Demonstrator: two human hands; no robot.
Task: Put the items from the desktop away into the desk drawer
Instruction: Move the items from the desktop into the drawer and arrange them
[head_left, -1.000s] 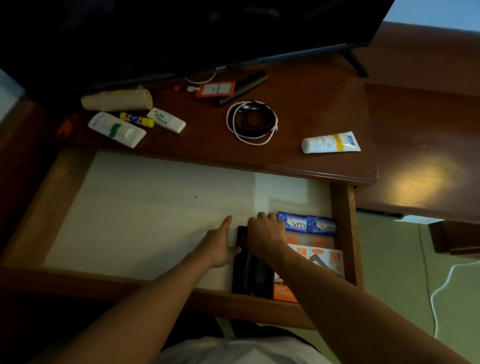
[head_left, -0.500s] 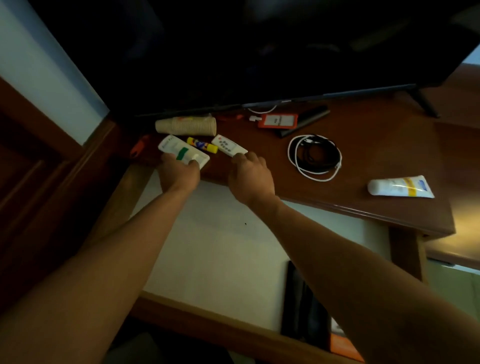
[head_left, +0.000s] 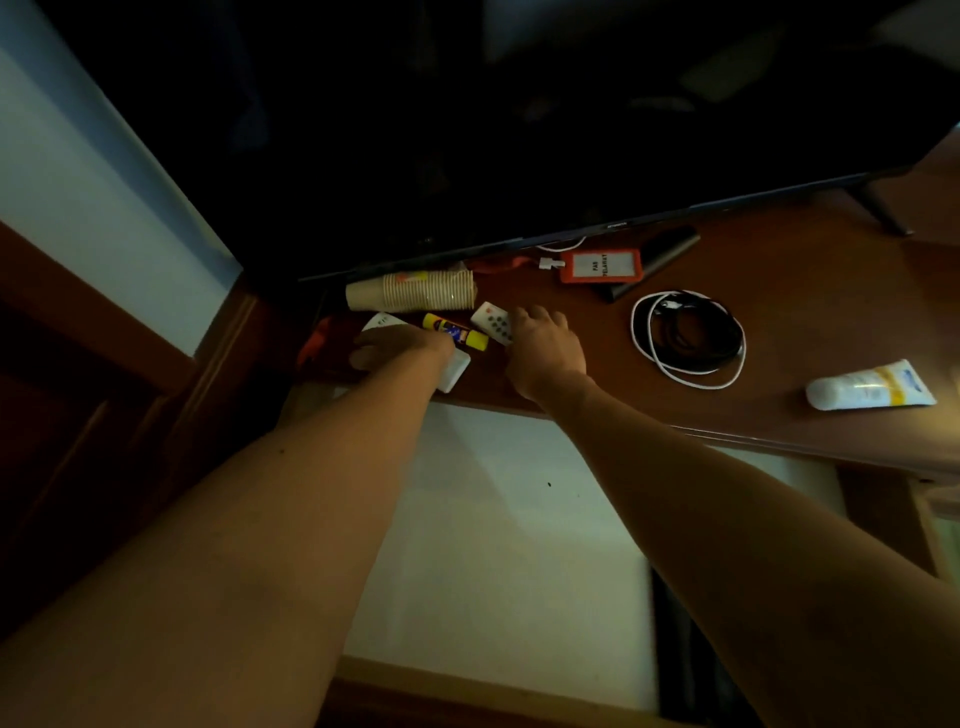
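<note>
On the brown desktop (head_left: 779, 312) my left hand (head_left: 400, 345) lies over a white flat tube (head_left: 454, 371), fingers curled round its middle. A yellow glue stick (head_left: 454, 331) lies just behind that hand. My right hand (head_left: 545, 348) has its curled fingers on the right edge of a small white remote (head_left: 488, 323). Further right are coiled black and white cables (head_left: 688, 338), an orange badge holder (head_left: 600, 265) and a white-and-yellow tube (head_left: 870, 387). The open drawer (head_left: 493, 519) with a white liner lies beneath my forearms.
A stack of paper cups (head_left: 410, 291) lies on its side behind the glue stick. A dark screen (head_left: 519, 130) overhangs the back of the desk. A black flat item (head_left: 680, 639) sits in the drawer's right part. A wooden wall panel stands at left.
Both hands left the black item in the drawer and went up to the desktop's left end. The left now covers the white tube and the right reaches the remote.
</note>
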